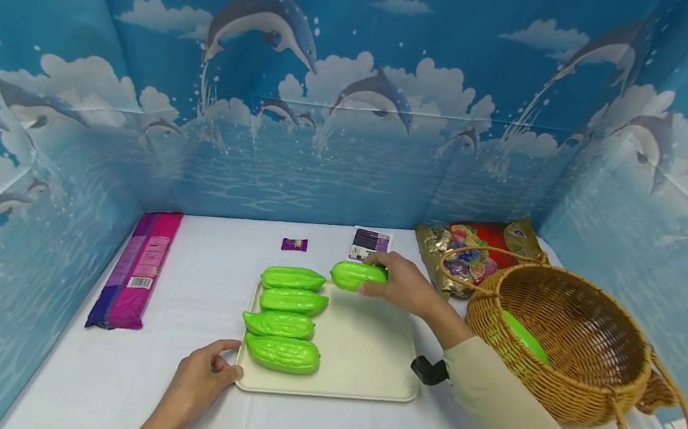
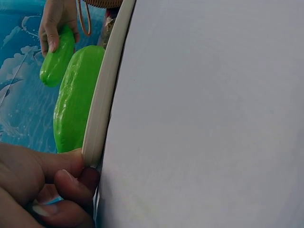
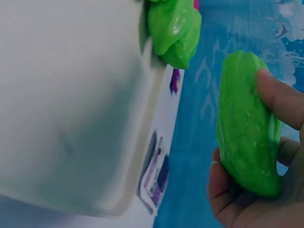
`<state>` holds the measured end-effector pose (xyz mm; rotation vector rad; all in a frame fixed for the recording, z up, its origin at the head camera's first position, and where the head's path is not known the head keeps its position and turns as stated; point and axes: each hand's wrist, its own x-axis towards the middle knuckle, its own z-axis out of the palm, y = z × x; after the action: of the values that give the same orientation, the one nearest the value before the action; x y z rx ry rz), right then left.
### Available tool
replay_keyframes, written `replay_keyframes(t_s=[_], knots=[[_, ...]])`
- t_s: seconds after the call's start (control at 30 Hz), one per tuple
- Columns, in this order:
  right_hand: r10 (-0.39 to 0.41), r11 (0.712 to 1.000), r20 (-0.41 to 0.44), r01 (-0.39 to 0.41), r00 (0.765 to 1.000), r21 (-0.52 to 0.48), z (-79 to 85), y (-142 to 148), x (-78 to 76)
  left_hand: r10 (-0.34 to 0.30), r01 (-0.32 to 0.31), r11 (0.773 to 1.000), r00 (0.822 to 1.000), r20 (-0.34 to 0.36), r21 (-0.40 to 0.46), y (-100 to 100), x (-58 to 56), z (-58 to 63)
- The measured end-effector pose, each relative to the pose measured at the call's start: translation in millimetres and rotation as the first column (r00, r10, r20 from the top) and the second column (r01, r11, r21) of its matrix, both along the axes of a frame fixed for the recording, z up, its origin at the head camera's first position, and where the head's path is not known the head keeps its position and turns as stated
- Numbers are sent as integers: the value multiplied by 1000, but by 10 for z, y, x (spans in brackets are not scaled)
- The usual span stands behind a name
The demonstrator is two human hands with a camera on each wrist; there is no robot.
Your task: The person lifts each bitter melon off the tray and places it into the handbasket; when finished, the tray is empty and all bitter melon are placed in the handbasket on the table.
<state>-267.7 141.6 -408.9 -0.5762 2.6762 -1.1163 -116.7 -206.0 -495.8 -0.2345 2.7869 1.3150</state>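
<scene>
My right hand [image 1: 405, 285] grips a bright green, bumpy toy bitter melon [image 3: 244, 123] above the far edge of a cream tray [image 1: 365, 351]. Thumb and fingers lie on opposite sides of it. Four-sided and shallow, the tray bears several more green melons [image 1: 285, 302] stacked in a column along its left side, all lying crosswise. At the tray's near left corner, my left hand [image 1: 198, 378] pinches the rim, thumb against it and the other fingers curled below, as the left wrist view shows.
A wicker basket [image 1: 596, 284] with another green melon [image 1: 526, 336] inside stands at the right. Behind it lies a gold-and-red fruit bag [image 1: 469, 256]. A purple-pink packet [image 1: 137, 267] lies left; a small purple wrapper [image 1: 294, 244] and a flat card-like pack [image 1: 371, 243] lie behind the tray.
</scene>
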Motion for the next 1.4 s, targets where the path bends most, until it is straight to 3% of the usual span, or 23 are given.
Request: replay_keyframes(t_s=[0.2,0.5,0.7,0.93,1.17,1.4], knots=[[6,999,-42,-4,999,31,235,40,183,-2,2,1000,1000,0,-7,-2,1,1],[26,1000,19,-26,999,11,632,217,374,-1,1,1000,1000,-3,-22,-23,7,6],[29,1000,50,-30,998,6,843,440,446,8,-8,1000,1000,3,-26,-35,14,29],[-21,1000,69,20,997,16,1092,815,505,-12,12,1000,1000,1,-12,-13,-8,16],[-35,996,31,33,999,78,1231,1072,560,5,-5,999,1000,8,-35,-35,9,33],[-80,990,15,77,997,120,1274,1390,640,-17,17,999,1000,-5,-33,-5,-5,22]])
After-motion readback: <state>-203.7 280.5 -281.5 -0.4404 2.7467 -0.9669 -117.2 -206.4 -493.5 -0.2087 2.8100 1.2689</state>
